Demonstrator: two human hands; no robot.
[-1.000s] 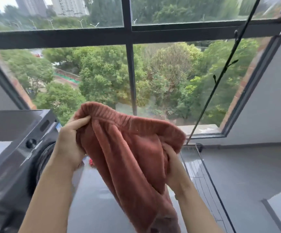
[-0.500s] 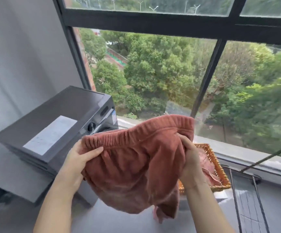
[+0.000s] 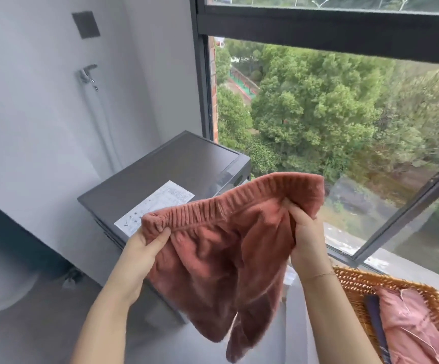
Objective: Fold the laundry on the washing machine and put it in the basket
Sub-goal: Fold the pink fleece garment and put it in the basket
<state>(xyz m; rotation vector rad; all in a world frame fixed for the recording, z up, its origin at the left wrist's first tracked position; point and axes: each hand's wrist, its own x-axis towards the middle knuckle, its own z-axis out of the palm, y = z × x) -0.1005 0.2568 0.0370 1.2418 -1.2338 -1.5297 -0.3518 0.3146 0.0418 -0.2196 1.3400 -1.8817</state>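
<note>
Head view: both hands (image 3: pixel 144 248) pinch the shorts' (image 3: pixel 221 258) waistband, held between them.

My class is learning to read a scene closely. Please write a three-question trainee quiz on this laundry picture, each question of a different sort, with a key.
1. True or false: the rust-red shorts lie flat on the washing machine.
2. Multiple choice: where does the left hand grip the shorts? A) at a leg hem B) at the ribbed waistband C) nowhere
3. Fill in: the wicker basket already holds a folded ____ garment.

Key
1. False: both hands, the right hand too, hold them up in the air.
2. B
3. pink
</note>
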